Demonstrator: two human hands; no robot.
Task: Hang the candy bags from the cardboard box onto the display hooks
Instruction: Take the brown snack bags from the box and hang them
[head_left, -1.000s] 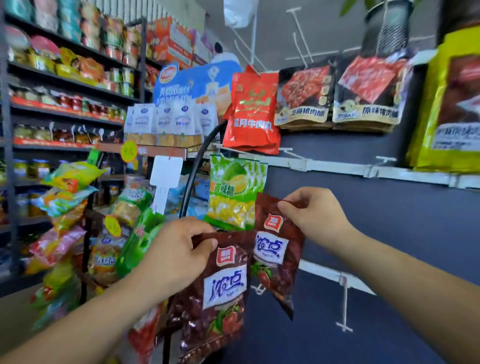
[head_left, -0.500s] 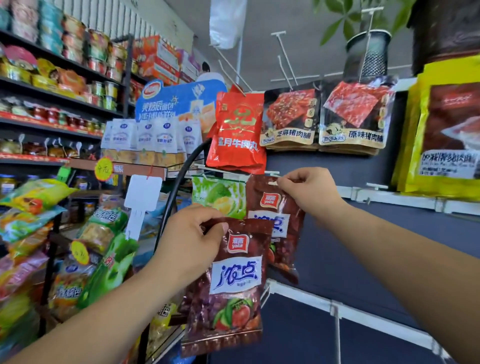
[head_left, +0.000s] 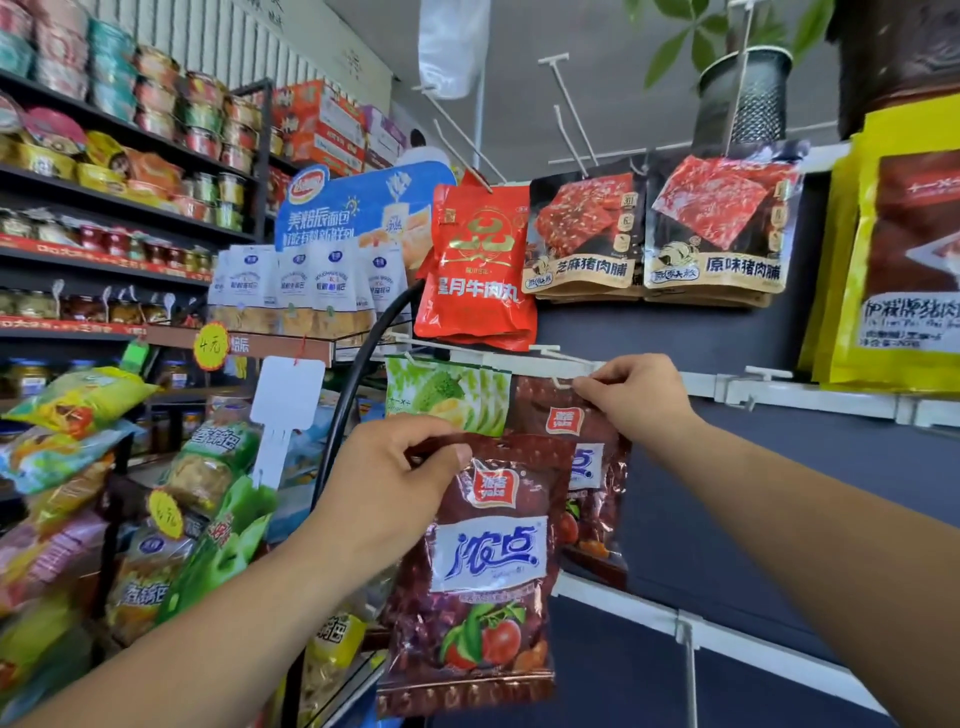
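My left hand (head_left: 387, 480) pinches the top edge of a dark red candy bag (head_left: 480, 597) that hangs in front of me. A second bag of the same kind (head_left: 592, 467) is behind it, and my right hand (head_left: 631, 397) pinches its top edge right at a white display hook (head_left: 569, 358) on the white rail (head_left: 810, 397). Whether the bag's hole is over the hook I cannot tell. Green-yellow candy bags (head_left: 449, 395) hang on the hook just to the left. The cardboard box is out of view.
Above hang a red meatball bag (head_left: 475, 265), dark jerky bags (head_left: 654, 228) and a yellow bag (head_left: 893, 254). A lower white rail (head_left: 675, 621) crosses the blue panel. A black curved rack (head_left: 358, 374) and snack shelves (head_left: 124, 171) stand at the left.
My right hand has lifted its red bag up from chest level to the hook on the rail. My left hand with the other bag rose a little, and my view tilted upward.
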